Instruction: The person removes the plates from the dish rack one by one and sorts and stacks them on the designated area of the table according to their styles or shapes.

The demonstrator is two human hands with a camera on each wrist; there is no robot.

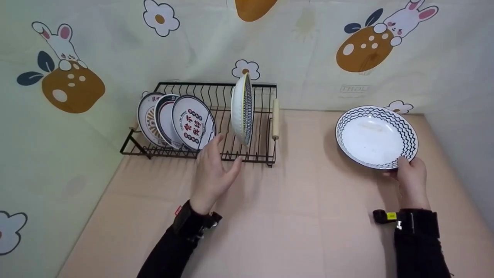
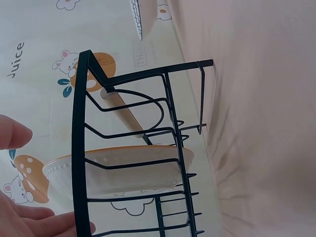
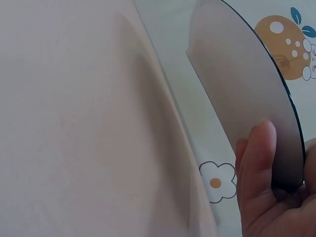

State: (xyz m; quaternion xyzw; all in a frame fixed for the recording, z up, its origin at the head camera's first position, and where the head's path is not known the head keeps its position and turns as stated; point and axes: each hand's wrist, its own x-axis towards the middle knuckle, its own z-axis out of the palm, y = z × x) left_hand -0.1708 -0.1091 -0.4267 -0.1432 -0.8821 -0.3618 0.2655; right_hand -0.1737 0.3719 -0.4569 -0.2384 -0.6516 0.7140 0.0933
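My right hand [image 1: 412, 181] grips the near right rim of a white deep plate [image 1: 372, 135] with a black zigzag border, thumb on top and fingers underneath. In the right wrist view the underside of this plate [image 3: 247, 79] shows, held above the table. My left hand [image 1: 214, 173] is at the front of a black wire dish rack [image 1: 262, 158], thumb and fingers spread. In the left wrist view its fingertips are right at the rack's front bar [image 2: 79, 143]. A yellow-rimmed bowl [image 1: 238, 110] stands on edge in the rack, just beyond this hand.
Several patterned plates, the nearest a white plate with red characters [image 1: 193, 123], lean in the rack's left part. A wooden handle [image 1: 275, 119] is on the rack's right end. The pinkish table [image 1: 293, 216] meets a printed wall covering [image 1: 301, 50] behind.
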